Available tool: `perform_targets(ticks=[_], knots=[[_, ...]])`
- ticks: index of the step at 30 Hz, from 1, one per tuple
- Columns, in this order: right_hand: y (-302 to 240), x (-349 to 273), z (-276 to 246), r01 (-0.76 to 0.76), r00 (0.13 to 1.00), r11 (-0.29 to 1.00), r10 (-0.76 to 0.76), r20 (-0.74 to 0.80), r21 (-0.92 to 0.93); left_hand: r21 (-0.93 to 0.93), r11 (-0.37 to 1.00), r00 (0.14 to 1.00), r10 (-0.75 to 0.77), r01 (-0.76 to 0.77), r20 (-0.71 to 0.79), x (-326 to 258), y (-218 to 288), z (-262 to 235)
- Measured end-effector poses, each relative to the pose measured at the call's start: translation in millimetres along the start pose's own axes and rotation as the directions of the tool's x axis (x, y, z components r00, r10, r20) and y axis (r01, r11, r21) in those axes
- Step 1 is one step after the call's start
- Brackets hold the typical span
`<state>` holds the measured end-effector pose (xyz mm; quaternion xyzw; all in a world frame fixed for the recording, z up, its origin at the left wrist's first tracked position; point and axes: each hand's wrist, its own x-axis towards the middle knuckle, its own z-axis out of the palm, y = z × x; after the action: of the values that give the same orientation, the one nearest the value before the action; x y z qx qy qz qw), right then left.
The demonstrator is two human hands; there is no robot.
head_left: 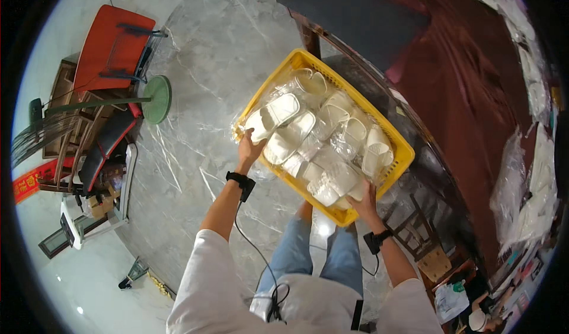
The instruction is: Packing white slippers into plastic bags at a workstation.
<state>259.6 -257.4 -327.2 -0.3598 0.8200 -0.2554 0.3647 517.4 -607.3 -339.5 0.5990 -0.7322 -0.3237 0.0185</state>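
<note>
The person stands over a yellow plastic basket (396, 146) heaped with white slippers (278, 113), most of them sealed in clear plastic bags (332, 174), and holds it out in front of them, above the grey marble floor (201, 67) and close against the edge of a tabletop draped in dark red cloth (474, 79). The left hand (249, 147) is closed over the basket's near left rim, thumb and fingers clamped on the edge; the right hand (364, 200) curls shut around the near corner, fingers tucked under the lip. I'd judge the load bulky rather than heavy: foam-like slippers weigh little, but the pile rises above the rim and the slick bags could slide over one another if the basket tips. The basket itself looks like stiff openwork plastic that may flex a bit under a lopsided hold, so two hands spread wide on the rim, kept level, seem the sound way to carry it. Both wrists wear black bands, the left one trailing a cable (261, 257).
</note>
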Motion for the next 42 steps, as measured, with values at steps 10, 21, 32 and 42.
perform_targets(ticks=[10,21,32,42], knots=[[49.3,98.1,69.9,-0.246,0.945,0.945,0.283,0.164,-0.215,0.276,0.949,0.988,0.136,-0.153,0.079,133.0,6.2,69.6],[49.2,81.9,80.4,-0.147,0.967,0.971,0.181,0.181,-0.187,0.174,0.913,0.817,0.229,-0.369,0.529,110.7,30.6,82.1],[43.0,114.6,71.8,-0.080,0.958,0.988,0.112,0.263,-0.132,0.040,0.905,0.837,0.374,-0.423,0.399,35.9,42.8,113.6],[43.1,127.2,77.2,-0.130,0.927,0.981,0.069,0.367,0.143,0.194,0.981,0.975,-0.051,0.008,0.218,128.4,8.7,96.7]])
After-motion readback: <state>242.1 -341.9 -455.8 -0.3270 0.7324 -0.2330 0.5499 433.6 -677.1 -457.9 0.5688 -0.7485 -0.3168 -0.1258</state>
